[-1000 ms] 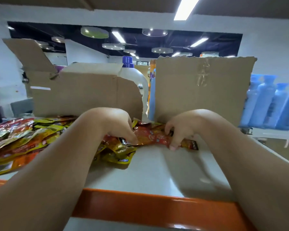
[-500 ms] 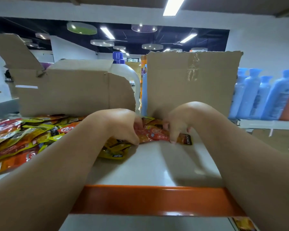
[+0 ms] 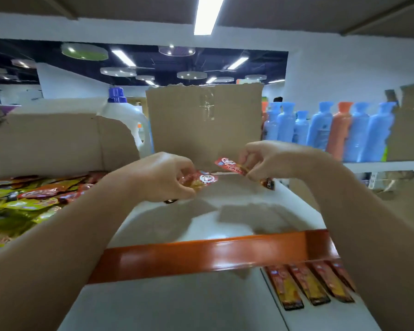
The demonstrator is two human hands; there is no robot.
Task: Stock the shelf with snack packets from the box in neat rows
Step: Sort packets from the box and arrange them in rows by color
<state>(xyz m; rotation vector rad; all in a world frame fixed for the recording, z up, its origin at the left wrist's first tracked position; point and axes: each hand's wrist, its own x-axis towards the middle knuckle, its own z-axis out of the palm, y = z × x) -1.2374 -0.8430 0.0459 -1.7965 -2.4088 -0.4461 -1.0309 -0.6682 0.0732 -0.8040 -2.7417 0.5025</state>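
Head view: left hand [image 3: 163,177] and right hand [image 3: 273,158] grips are clamped only lightly on red snack packets [image 3: 202,179], which could slip and land askew on the shelf [image 3: 237,211]

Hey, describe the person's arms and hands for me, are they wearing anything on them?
Nothing worn is visible. The left hand and right hand are ungloved, with no rings showing. The left forearm and right forearm are bare up to the frame edge: no sleeves, watch or wristband in view.
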